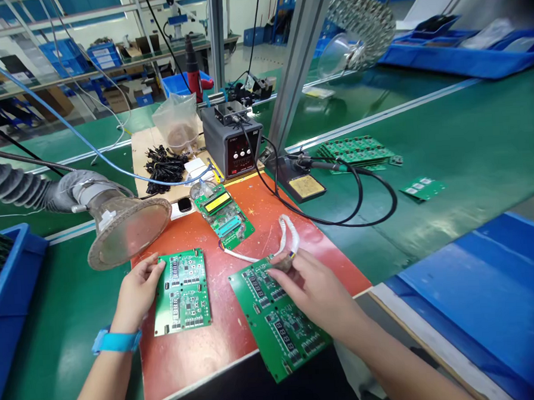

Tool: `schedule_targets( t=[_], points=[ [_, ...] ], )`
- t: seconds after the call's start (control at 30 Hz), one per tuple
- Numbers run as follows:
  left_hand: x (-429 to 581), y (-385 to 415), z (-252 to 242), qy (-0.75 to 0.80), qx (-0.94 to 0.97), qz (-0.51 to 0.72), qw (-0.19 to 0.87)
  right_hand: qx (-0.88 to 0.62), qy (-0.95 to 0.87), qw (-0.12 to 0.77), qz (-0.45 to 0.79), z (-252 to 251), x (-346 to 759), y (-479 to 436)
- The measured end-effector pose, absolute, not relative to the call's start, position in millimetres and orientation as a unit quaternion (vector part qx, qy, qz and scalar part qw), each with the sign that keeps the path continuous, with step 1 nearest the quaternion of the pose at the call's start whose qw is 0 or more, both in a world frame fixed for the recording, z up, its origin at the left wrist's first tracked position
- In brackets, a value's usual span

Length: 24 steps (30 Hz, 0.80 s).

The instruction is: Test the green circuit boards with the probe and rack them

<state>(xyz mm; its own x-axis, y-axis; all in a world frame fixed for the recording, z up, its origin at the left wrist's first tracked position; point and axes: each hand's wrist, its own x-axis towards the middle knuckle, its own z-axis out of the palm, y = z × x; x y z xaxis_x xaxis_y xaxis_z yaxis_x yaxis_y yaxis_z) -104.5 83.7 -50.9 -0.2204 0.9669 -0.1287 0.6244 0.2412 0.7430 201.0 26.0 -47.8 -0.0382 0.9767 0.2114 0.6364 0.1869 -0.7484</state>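
Note:
My left hand [135,290] is closed on the upper left edge of a green circuit board [189,293] with two small digit displays, which lies on the red mat [177,369]. Between the thumb and fingers of my right hand [310,287] is a small connector [284,262] at the end of a white sleeved cable [291,231]. Below that hand is a second circuit board [273,325], slanted and reaching past the mat's front edge. The cable leads to a tester board [225,217] with a yellow screen. My right fingers partly cover the second board's upper edge.
A fume-hose hood [129,231] hangs close to my left hand. Behind the mat stand a soldering station [232,142], an iron stand [299,180] with looping black cable, and a pile of black parts [164,169]. Stacked boards [354,150] lie right; a blue bin [12,297] stands left.

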Motion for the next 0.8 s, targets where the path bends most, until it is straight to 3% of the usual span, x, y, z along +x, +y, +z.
schedule_targets(
  t=[0.37,0.8],
  points=[
    [-107.0,82.8,-58.9,0.736,0.610,0.225,0.189,-0.590,-0.681,0.362,0.239,-48.8,200.8,27.0],
    [-112.9,80.1,-63.2,0.721,0.640,0.223,0.142,-0.588,-0.687,0.373,0.207,-48.6,198.8,27.6]
  ],
)
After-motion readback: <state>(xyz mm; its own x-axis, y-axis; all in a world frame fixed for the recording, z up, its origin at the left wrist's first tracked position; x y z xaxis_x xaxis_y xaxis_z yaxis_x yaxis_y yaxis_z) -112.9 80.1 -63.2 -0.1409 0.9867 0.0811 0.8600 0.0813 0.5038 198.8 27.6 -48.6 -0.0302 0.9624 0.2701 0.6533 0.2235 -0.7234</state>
